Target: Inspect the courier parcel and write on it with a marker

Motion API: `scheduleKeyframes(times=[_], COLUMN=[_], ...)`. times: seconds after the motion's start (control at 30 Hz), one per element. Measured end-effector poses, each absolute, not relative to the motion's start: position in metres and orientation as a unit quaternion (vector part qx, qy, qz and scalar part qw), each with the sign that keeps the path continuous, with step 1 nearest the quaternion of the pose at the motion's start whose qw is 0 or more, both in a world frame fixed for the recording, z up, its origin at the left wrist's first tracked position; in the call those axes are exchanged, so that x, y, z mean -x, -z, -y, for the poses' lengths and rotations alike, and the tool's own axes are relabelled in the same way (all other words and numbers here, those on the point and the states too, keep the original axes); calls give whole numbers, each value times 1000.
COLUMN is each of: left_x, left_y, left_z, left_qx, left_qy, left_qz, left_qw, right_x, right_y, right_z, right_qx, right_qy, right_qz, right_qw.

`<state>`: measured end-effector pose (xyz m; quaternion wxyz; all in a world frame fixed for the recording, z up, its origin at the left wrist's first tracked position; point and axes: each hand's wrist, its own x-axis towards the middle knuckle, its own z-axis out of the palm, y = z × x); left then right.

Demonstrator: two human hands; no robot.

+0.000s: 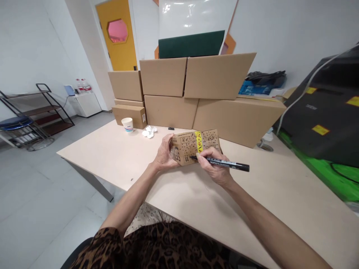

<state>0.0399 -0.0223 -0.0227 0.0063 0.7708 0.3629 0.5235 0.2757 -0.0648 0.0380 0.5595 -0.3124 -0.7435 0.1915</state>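
A small brown cardboard box with a yellow tape strip is held tilted above the table. Many black dots and printed marks cover its visible face. My left hand grips the box by its left end, fingers closed around the edge. In my right hand is a black marker, pinched in a writing grip, its tip at the lower part of the dotted face. Whether the tip touches the cardboard I cannot tell for sure. A black marker cap lies on the table behind the box.
Large cardboard boxes are stacked along the table's far side. A paper cup and crumpled white tissue stand at the back left. To the right is a big black object with yellow stickers.
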Motion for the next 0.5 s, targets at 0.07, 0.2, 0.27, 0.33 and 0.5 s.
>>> scheduleKeyframes(times=[0.07,0.2,0.27,0.33,0.5], left_x=[-40,-40,-40,-40,-40], left_y=[23,24,25,25,24], left_z=[22,21,21,21,21], left_qx=[-770,-772,-773,-773,-774], left_qy=[-522,-522,-521,-517,-522], left_qz=[-367,-364,-363,-367,-357], left_qw=[7,5,6,5,-1], right_x=[-275,-275,-274,-273,-272], right_y=[-37,-35,-34,-33,-34], right_z=[64,63,62,60,59], right_qx=[308,324,330,325,317], right_qy=[-206,-208,-208,-218,-230], right_qz=[736,736,734,723,703], right_qw=[567,557,556,569,594])
